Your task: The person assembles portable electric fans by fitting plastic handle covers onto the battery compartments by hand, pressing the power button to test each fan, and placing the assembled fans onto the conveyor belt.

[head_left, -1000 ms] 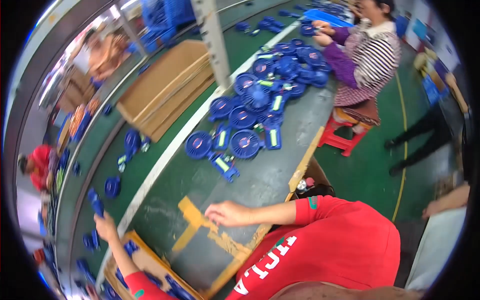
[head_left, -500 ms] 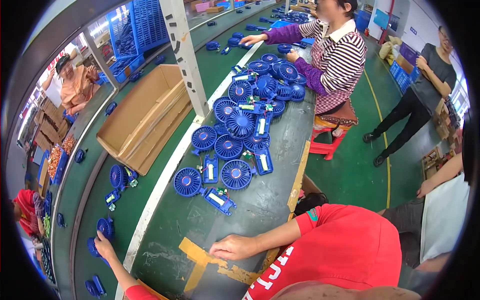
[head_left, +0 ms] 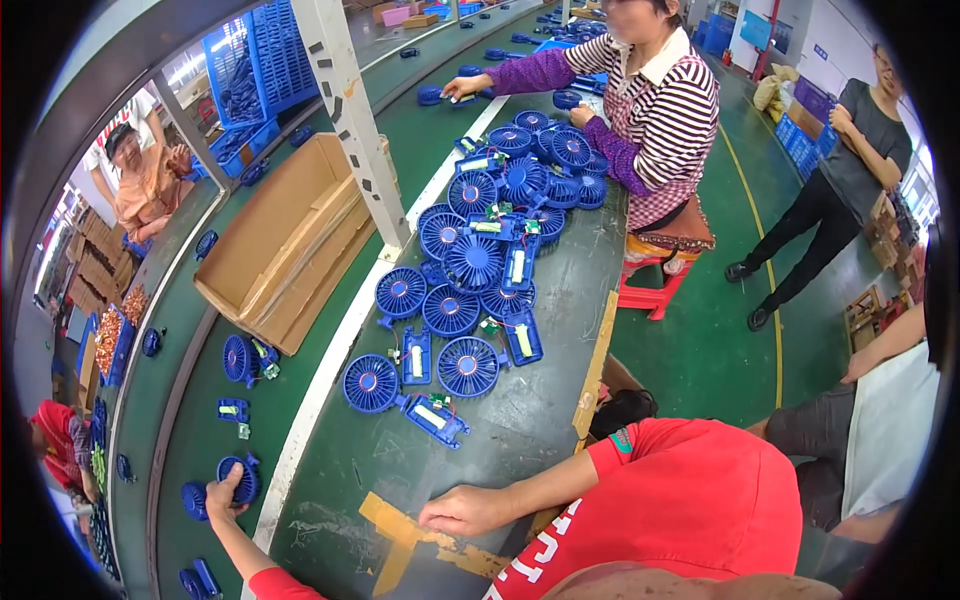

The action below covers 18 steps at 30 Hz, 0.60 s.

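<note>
My left hand (head_left: 224,497) grips a small blue fan (head_left: 240,478) by its round cage, over the green conveyor at the lower left. Close beside it on the belt lies another blue fan (head_left: 195,500). On the green-topped bench, my right hand (head_left: 463,511) rests with its fingers curled in, next to strips of yellow tape (head_left: 400,520). Ahead of it is a pile of blue fans (head_left: 474,258); several have opened handles showing a pale battery, thin wires and a green circuit board. Nearest to my right hand is one such open handle (head_left: 434,419).
A cardboard box (head_left: 275,240) lies open across the belt beside a white post (head_left: 350,120). A co-worker in a striped top (head_left: 665,110) sits at the bench's far end, reaching to the belt. More people stand at right and across the line. A blue crate (head_left: 298,55) stands far left.
My left hand has drawn the fan rightward across the belt, toward the bench edge. My right hand stays put. The co-worker's reaching hand has moved a little left, to a fan on the belt.
</note>
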Each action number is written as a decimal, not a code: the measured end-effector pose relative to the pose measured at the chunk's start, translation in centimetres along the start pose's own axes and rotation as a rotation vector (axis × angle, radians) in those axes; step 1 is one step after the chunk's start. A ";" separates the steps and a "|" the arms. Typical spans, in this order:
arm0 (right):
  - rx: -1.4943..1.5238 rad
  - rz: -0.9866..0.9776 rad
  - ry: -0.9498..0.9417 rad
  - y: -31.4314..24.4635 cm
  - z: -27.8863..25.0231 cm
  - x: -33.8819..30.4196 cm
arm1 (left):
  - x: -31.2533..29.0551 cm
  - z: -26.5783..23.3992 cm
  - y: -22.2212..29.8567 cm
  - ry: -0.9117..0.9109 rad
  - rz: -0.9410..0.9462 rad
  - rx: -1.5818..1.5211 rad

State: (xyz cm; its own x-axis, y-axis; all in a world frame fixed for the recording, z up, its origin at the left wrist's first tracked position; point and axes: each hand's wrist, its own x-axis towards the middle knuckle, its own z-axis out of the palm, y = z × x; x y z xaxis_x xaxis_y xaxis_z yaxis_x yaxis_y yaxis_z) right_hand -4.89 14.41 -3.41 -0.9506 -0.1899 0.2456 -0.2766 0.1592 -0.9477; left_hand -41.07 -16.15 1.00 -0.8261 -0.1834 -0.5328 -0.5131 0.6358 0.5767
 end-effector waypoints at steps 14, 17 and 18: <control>-0.023 0.054 0.065 -1.7 -1.8 0.4 | -20.6 0.4 3.2 0.168 0.741 -0.378; -0.202 -0.096 0.210 -3.6 -4.0 1.1 | -26.3 2.3 2.5 0.188 0.803 -0.498; -0.232 -0.089 0.185 -4.2 -4.9 1.3 | -28.2 3.2 2.2 0.144 0.831 -0.543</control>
State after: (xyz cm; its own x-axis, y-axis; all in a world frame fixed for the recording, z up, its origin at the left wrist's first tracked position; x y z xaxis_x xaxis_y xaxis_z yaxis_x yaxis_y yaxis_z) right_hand -5.63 18.21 1.86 -0.9246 -0.0368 0.3791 -0.3650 0.3706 -0.8541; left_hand -18.14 -7.23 15.34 -0.9725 0.0515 0.2272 0.2328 0.1813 0.9555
